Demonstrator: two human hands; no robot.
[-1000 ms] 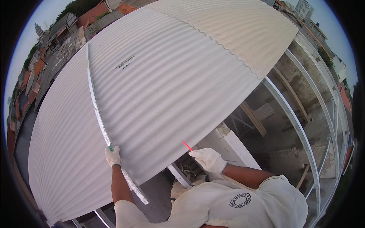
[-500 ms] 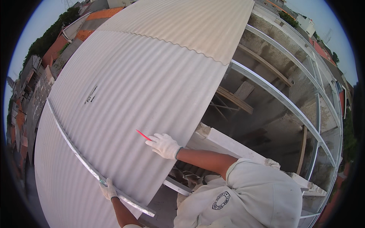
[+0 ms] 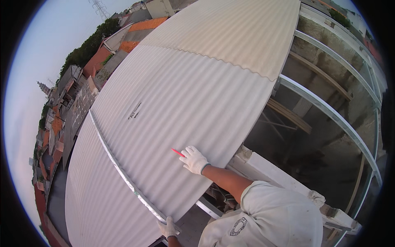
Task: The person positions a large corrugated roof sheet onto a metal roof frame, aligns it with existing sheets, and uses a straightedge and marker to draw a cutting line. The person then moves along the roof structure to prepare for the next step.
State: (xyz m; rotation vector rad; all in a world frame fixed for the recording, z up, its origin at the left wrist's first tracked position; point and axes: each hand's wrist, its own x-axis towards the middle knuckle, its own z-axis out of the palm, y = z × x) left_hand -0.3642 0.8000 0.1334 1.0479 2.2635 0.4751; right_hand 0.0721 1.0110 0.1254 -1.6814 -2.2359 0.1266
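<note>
My right hand (image 3: 193, 159), in a white knit glove, rests over the corrugated roofing sheet (image 3: 193, 111) and pinches a slim red pencil (image 3: 178, 152) that points up and left. At the sheet's near edge my left hand (image 3: 168, 227), also gloved, is closed on the near end of a long, silvery metal batten (image 3: 119, 166). The batten lies across the ridges and runs away toward the far left. Part of the left hand's grip is hidden by the glove itself. A dark printed mark (image 3: 134, 110) shows on the sheet beyond the batten.
A cream corrugated sheet (image 3: 230, 33) overlaps the farther end of the grey one. Right of the sheets, open metal roof beams (image 3: 329, 103) span a deep room with wooden planks (image 3: 290, 115). A pale masonry wall top (image 3: 275, 171) runs beside my right arm. Rooftops lie below, left.
My left hand has slid along the batten to its near end. The right hand still holds the pencil on the sheet. The view has turned, shifting the scene rightward.
</note>
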